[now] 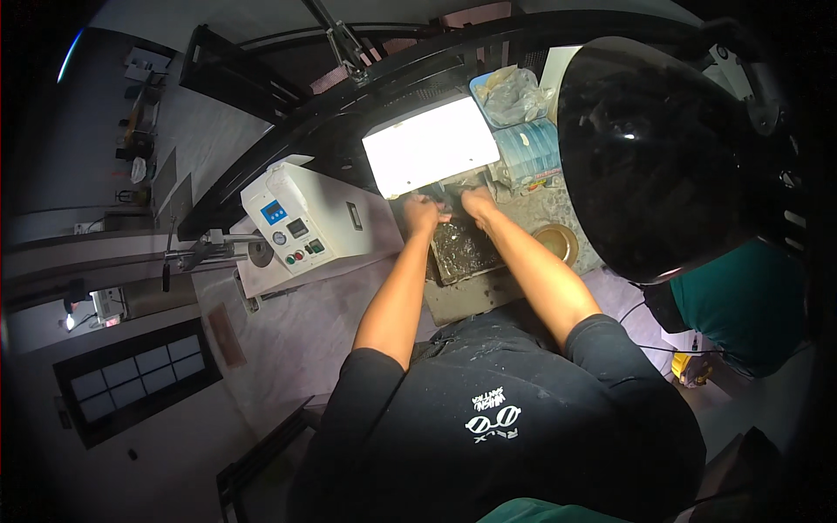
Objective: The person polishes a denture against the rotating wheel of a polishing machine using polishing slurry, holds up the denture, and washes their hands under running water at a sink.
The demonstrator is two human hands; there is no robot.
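My left hand (422, 214) and my right hand (476, 204) are side by side at the front edge of a bright white hood (431, 146). Both have their fingers curled in toward each other. Whatever they grip, if anything, is too small and shaded to make out. Below them lies a dark, wet-looking tray (464, 253) with glints of light on its surface. The fingertips of my right hand are partly hidden in the shadow under the hood.
Left of the hood stands a white control box (301, 218) with a small display and buttons. To the right are a round brown bowl (556, 244), a blue-wrapped stack (528, 155) and a blue basin (481, 85) holding plastic bags. A large dark dome (667, 157) looms at right.
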